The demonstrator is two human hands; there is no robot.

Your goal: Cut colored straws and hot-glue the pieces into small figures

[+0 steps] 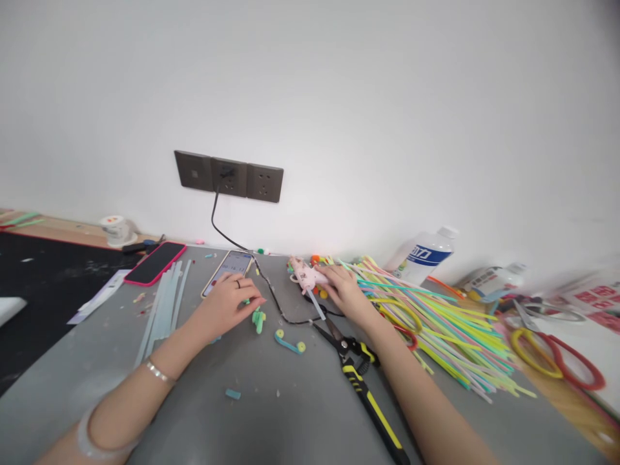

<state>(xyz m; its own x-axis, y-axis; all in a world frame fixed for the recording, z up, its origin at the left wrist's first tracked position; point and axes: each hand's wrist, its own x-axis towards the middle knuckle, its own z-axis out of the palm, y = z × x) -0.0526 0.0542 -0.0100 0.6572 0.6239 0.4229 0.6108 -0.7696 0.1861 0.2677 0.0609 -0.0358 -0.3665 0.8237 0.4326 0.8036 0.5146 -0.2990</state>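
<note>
The right hand (pixel 345 292) grasps the pale-pink plastic glue gun (pixel 304 276) near the grey tabletop (pixel 194 413)'s back edge, seemingly positioning it, which calls for steadiness. The left hand (pixel 223 309)'s grip, beside a fuzzy green piece (pixel 258 320), is unclear.

Craft workspace (pixel 271 423); glue gun (pixel 304 276), shears (pixel 357 382), coloured stems (pixel 450 329)

Lower centre: open mat (pixel 256 429) gives my left hand (pixel 232 302) a low path, interrupted by a blue scrap (pixel 233 393). Centre: a black cable (pixel 271 289) lies across the route toward my right hand (pixel 346 294). Right half: pruners (pixel 363 394) and a strip bundle (pixel 458 332) obstruct. Upper frame: wall (pixel 349 103) limits reach.
</note>
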